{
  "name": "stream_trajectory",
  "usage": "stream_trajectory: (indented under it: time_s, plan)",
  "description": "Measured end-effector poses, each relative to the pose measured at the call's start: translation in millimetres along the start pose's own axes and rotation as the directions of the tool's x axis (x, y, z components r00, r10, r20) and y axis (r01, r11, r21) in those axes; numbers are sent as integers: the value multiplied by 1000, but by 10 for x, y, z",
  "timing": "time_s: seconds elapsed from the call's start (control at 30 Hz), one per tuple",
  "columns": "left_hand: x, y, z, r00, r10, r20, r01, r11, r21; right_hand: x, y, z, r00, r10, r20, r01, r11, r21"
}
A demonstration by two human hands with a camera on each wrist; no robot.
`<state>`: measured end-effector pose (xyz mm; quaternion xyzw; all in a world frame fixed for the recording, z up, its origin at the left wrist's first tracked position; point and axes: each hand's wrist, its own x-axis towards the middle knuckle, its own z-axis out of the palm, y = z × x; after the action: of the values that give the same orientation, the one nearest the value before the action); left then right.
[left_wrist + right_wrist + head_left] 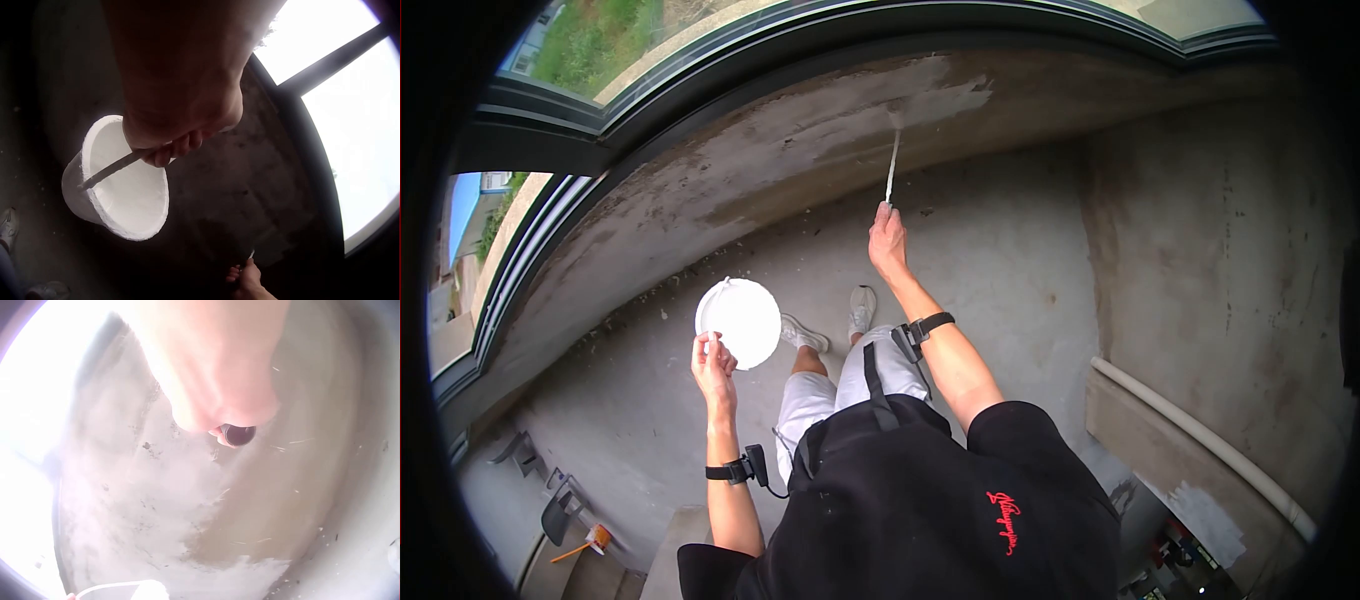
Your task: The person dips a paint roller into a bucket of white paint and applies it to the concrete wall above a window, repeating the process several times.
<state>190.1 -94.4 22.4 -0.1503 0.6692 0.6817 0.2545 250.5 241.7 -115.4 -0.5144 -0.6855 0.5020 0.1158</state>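
White paint covers only a small patch [940,100] high on the curved concrete wall [800,150] under the window [700,40]; the rest of that rough, stained grey surface is bare, so I'd judge the job barely begun. The person's right hand [887,240] is clenched round the handle of a long brush [891,170], whose tip touches the lower edge of the painted patch. Well left of that patch and lower down, the left hand [713,368] has its fingers curled round the thin wire handle of a round white bucket [738,322], which hangs off the floor in front of the wall. From the left wrist view the bucket [119,181] looks smooth inside, with a thick, crusted rim.
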Motion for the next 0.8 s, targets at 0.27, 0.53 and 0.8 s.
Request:
stream_trajectory:
  time_s: [0.27, 0.53, 0.8]
  plan:
    - [-30, 23, -47, 1000, 7, -11, -7, 1000, -6, 421, -569, -397, 977, 208, 42, -195, 798, 570]
    - [-46, 26, -135, 998, -17, -64, 17, 1000, 10, 210, -650, -269, 968, 152, 198, -235, 818, 525]
    - [-42, 9, -177, 999, -1, -51, 0, 1000, -19, -712, -878, 554, 898, 67, 435, -290, 833, 471]
